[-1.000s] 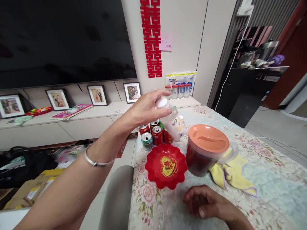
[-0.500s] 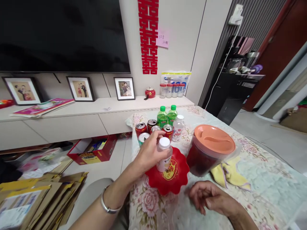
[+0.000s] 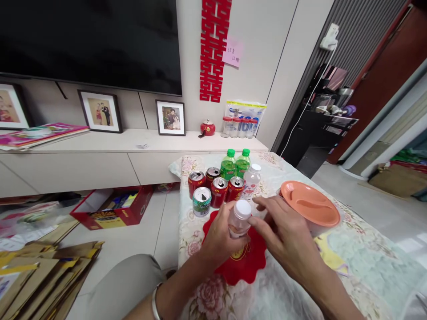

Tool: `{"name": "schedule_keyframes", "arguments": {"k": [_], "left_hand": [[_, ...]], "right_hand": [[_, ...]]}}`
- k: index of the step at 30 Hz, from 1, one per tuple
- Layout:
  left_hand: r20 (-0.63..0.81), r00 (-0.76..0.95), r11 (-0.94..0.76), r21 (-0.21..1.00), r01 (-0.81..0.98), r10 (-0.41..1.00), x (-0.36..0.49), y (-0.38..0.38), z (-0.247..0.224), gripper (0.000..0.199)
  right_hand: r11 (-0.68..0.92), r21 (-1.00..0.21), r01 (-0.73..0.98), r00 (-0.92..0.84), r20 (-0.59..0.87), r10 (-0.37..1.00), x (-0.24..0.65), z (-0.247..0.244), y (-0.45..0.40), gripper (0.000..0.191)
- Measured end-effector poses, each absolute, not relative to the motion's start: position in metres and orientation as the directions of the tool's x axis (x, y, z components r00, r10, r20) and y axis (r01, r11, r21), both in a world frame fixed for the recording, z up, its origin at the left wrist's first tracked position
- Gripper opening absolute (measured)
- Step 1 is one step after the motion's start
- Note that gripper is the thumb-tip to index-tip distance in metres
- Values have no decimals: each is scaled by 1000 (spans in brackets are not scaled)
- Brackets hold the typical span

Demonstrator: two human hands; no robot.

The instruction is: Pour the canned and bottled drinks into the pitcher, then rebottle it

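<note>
My left hand (image 3: 222,235) is wrapped round a clear plastic bottle (image 3: 237,224) with a white cap, held upright over the red scalloped plate (image 3: 247,271). My right hand (image 3: 283,226) is just right of the cap, thumb and fingers apart, its thumb tip close to the cap's side. Behind the plate stand several red cans (image 3: 219,192), a green and white can (image 3: 202,201), two green-capped bottles (image 3: 228,166) and another clear bottle (image 3: 251,181) with a white cap.
An orange-lidded container (image 3: 310,202) stands right of my right hand, with a yellow cloth (image 3: 328,255) beside it. Behind the flowered tablecloth (image 3: 367,249) runs a white cabinet (image 3: 133,144) with framed photos and jars. Flattened cardboard (image 3: 63,275) lies at lower left.
My right hand has risen from the tablecloth to beside the bottle's cap. My left hand still holds the bottle, now slightly further right in view. The camera view has shifted.
</note>
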State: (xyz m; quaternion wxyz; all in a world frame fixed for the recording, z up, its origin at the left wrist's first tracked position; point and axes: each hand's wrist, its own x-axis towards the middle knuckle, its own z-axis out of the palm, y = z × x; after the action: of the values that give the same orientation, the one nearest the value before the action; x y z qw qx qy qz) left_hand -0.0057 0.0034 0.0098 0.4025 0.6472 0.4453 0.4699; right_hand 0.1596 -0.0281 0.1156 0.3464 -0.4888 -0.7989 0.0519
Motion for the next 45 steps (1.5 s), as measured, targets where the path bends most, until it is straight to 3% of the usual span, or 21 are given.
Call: {"name": "schedule_keyframes", "arguments": {"k": [4,6,13,17,20,23,25,28,34,37,40,42,45], "left_hand": [[263,141,-281,951,127,954,1,5,0,80],[246,147,-266,954,136,958,2,6,-2,76],[231,170,-247,966,80,958,1,7,-4,70],[239,171,-257,962,92,956,1,7,-3,67],[258,177,-273,960,66,950,0,7,-2,67],[263,197,-275,961,39,944,-2,7,-2,68],[253,204,-266,963,42,946,-2,7,-2,69],[237,204,-255,964,69,950,-4,7,-1,70],[237,197,-251,967,52,951,-9,7,7,68],[215,175,-231,970,72,961,-11,7,9,68],[211,172,-228,970,85,962,-12,9,8,70],[222,172,-239,967,84,960,-12,9,8,72],[203,168,-224,968,116,965,-13,8,9,73]], "right_hand": [[247,-157,956,-228,133,965,132,127,-9,26],[202,-87,976,-198,52,979,125,131,-6,27],[460,-189,868,-463,32,886,141,143,-4,13],[634,-278,722,-646,56,761,151,152,-4,27],[576,-259,776,-592,16,806,145,156,-4,22],[393,-97,915,-399,-61,915,133,156,-3,14],[374,-14,927,-374,-84,924,128,156,-2,12],[486,-65,871,-490,-52,870,131,156,-3,14],[673,-188,715,-663,125,738,147,154,-1,41],[721,-184,669,-669,275,691,155,158,-3,45],[711,-172,682,-612,400,683,164,164,-19,35],[700,-212,681,-619,345,706,171,161,-37,25],[616,-300,728,-608,132,783,186,135,-64,22]]}}
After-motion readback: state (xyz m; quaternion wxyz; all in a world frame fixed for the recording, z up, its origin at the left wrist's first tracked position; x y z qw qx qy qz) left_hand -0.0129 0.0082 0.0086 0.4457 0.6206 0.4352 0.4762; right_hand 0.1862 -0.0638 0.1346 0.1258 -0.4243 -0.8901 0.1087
